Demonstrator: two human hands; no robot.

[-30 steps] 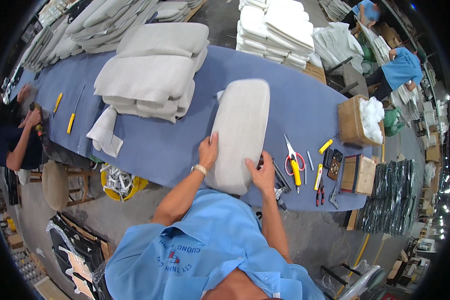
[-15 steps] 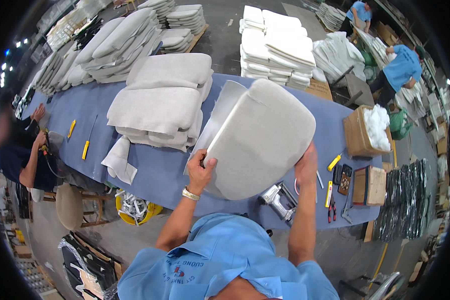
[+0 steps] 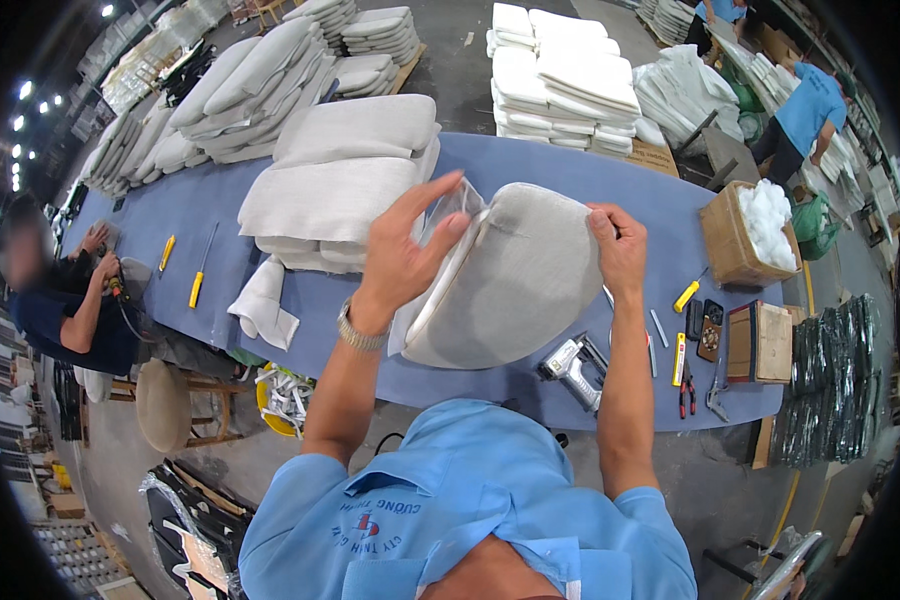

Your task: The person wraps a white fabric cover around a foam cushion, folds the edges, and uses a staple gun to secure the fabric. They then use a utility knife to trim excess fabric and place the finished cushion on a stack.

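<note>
A grey fabric-covered seat cushion (image 3: 515, 275) lies tilted on the blue table before me, its rounded edge toward my body. Along its left side hangs a thin whitish lining flap (image 3: 440, 262). My left hand (image 3: 410, 250), with a watch on the wrist, is beside the cushion's upper left corner, thumb and fingers spread around the loose flap there. The far right corner of the cushion is gripped by my right hand (image 3: 620, 248), thumb on top and fingers curled at the edge. A staple gun (image 3: 573, 373) rests on the table near my right forearm.
Grey covers are stacked (image 3: 330, 200) behind my left hand; white cushions (image 3: 565, 85) stand beyond the table. On the right are a box of white stuffing (image 3: 735, 240), pliers (image 3: 687, 395) and a yellow cutter (image 3: 679, 358). A co-worker (image 3: 55, 300) works at the left end.
The cushion has turned and come down toward the table. My left hand has moved from its left edge up to the upper corner; my right hand has shifted up to the far right corner.
</note>
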